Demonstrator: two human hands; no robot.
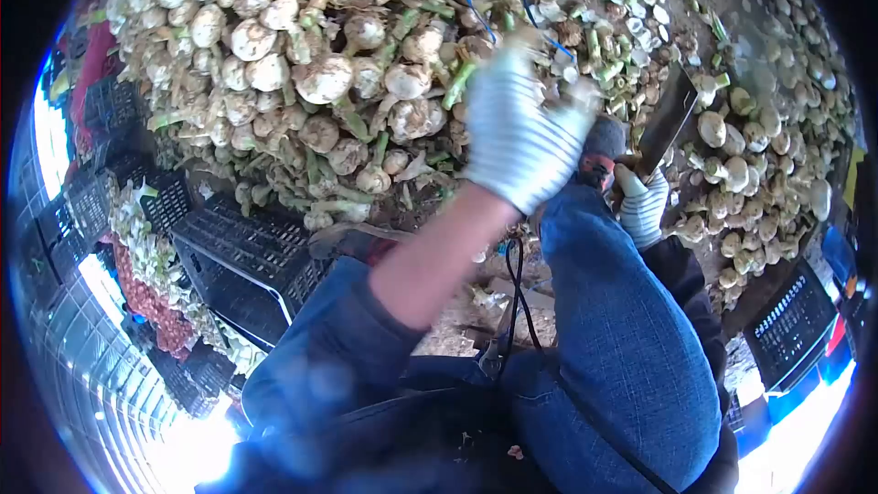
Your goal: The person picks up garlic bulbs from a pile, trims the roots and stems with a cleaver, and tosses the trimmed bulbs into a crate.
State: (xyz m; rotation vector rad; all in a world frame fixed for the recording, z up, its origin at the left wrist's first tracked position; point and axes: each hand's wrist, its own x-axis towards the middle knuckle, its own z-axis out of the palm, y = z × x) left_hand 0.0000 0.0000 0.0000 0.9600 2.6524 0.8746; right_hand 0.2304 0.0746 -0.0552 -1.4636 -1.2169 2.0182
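Observation:
My left hand (526, 142), in a white and grey striped glove, is over the near edge of a heap of pale, soil-marked bulbs (325, 80) with green stems. Motion smears its fingers, so I cannot make out whether they hold anything. My right hand (643, 206), gloved alike, is closed at the base of a wide, dark knife blade (668, 119) beside my raised knee. The blade points up and to the right; the handle is mostly hidden in the glove. Trimmed bulbs (736, 174) lie to the right of the knife.
Black plastic crates (242, 252) stand at the left, and another crate (791, 325) is at the lower right. Blue string (471, 0) lies on the heap. Cut stems and scraps (631, 37) cover the ground beyond the knife. A dark cord hangs between my legs.

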